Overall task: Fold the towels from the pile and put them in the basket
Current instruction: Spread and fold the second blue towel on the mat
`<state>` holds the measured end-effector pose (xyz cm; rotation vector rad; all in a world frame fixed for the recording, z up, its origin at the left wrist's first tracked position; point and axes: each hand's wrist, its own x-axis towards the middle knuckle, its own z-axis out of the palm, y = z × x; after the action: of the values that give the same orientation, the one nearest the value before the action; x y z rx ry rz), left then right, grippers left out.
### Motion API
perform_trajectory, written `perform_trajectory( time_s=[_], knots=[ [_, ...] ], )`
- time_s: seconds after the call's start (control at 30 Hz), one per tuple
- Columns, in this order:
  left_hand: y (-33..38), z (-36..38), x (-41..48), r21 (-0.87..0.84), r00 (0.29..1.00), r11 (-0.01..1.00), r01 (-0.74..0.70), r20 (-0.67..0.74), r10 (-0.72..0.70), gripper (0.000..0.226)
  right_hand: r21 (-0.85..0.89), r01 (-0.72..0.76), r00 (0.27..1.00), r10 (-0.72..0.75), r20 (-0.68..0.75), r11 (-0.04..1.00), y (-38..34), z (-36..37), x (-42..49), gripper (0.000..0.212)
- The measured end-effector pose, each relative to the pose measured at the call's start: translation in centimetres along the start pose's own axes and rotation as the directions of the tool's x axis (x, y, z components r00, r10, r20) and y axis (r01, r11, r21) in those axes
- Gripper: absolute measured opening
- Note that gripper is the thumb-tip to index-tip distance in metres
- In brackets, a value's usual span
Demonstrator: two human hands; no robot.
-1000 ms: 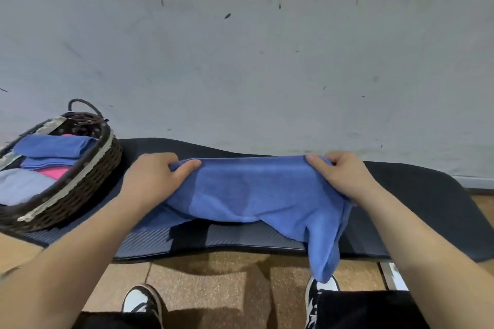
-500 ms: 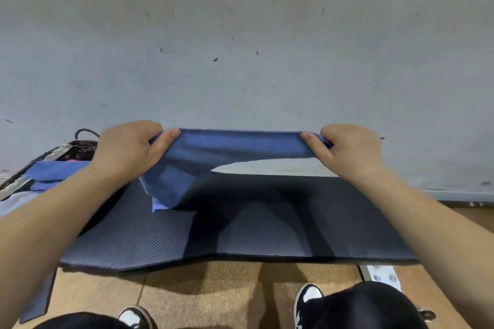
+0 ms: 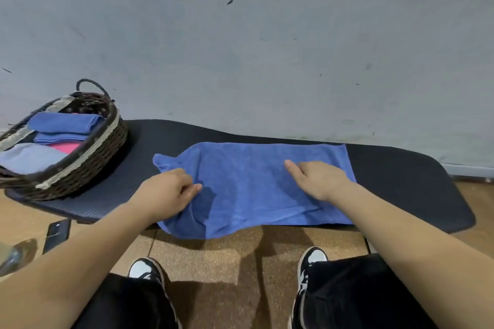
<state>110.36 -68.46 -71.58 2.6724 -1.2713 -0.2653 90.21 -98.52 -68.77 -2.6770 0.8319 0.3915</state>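
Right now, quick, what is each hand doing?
Left hand: closed, pinching the towel.
Right hand: on the towel, fingers hidden, so it cannot be told.

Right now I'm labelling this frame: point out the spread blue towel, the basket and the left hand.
blue towel point(image 3: 251, 184), head view, flat middle.
basket point(image 3: 103, 161), head view, woven outer wall.
left hand point(image 3: 165, 193), head view, back of hand.

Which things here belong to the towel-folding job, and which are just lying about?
Job: blue towel; left hand and right hand on it; basket; folded towels inside; mat.
Lying about: phone on the floor; blurred clear object.
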Motion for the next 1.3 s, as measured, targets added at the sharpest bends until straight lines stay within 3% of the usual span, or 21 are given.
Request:
perform_trajectory(
  time_s=[0.13, 0.3, 0.43, 0.53, 0.6, 0.7, 0.77, 0.83, 0.93, 1.0, 1.13, 1.2, 1.3],
  knots=[
    [-1.1, 1.2, 1.8, -0.133, 0.985, 0.978, 0.158, -0.052, -0.166, 0.017, 0.164, 0.094, 0.994, -0.102, 0.036, 0.982, -3.5, 3.0, 3.3, 0.053],
    [-3.7, 1.0, 4.6, -0.278, 0.903, 0.908, 0.314, -0.207, -0.375, 0.020, 0.011, 0.075, 0.967, -0.076, 0.244, 0.997, -4.7, 5.0, 4.4, 0.072],
    [-5.2, 0.8, 6.7, -0.285, 0.915, 0.899, 0.333, -0.133, -0.381, 0.016, -0.001, -0.076, 0.959, 0.074, 0.273, 0.997, -4.9, 3.5, 4.8, 0.072],
    [-5.6, 1.9, 7.0, -0.245, 0.926, 0.904, 0.350, -0.056, -0.374, 0.038, -0.012, -0.146, 0.963, 0.145, 0.226, 0.989, -5.2, 2.9, 5.4, 0.067],
    [-5.8, 2.1, 7.2, -0.235, 0.930, 0.905, 0.355, -0.012, -0.368, 0.050, 0.038, -0.117, 0.990, 0.113, 0.080, 0.992, -5.6, 3.3, 5.8, 0.066],
    [-6.3, 1.3, 7.8, -0.240, 0.939, 0.908, 0.343, 0.056, -0.340, 0.031, 0.211, 0.085, 0.991, -0.061, -0.118, 0.974, -6.9, 4.4, 6.7, 0.067],
    [-6.4, 0.6, 7.9, -0.217, 0.931, 0.906, 0.364, 0.095, -0.352, 0.015, 0.251, 0.192, 0.981, -0.178, -0.075, 0.949, -8.2, 5.3, 7.5, 0.067],
    [-6.7, 0.1, 7.9, -0.164, 0.929, 0.914, 0.371, 0.072, -0.364, 0.021, 0.207, 0.236, 0.969, -0.247, 0.029, 0.950, -9.6, 6.2, 8.0, 0.068],
    [-7.2, -1.1, 7.7, -0.226, 0.912, 0.886, 0.406, 0.032, -0.409, 0.029, 0.148, 0.197, 0.965, -0.219, 0.146, 0.969, -10.7, 7.0, 8.6, 0.071],
    [-7.8, -1.9, 7.8, -0.326, 0.910, 0.859, 0.395, 0.010, -0.415, 0.033, 0.143, 0.171, 0.966, -0.194, 0.169, 0.975, -11.1, 7.1, 8.9, 0.072],
    [-7.5, -3.5, 8.3, -0.346, 0.915, 0.871, 0.348, -0.075, -0.396, 0.037, 0.154, 0.159, 0.964, -0.187, 0.190, 0.975, -11.4, 6.9, 9.1, 0.070],
    [-7.3, -4.0, 8.6, -0.483, 0.916, 0.818, 0.314, -0.074, -0.395, 0.039, 0.145, 0.167, 0.962, -0.194, 0.193, 0.975, -11.3, 6.9, 9.0, 0.069],
    [-7.2, -5.1, 8.3, -0.709, 0.911, 0.655, 0.261, -0.044, -0.411, 0.034, 0.168, 0.170, 0.959, -0.202, 0.200, 0.971, -11.2, 6.8, 8.8, 0.067]
  ],
)
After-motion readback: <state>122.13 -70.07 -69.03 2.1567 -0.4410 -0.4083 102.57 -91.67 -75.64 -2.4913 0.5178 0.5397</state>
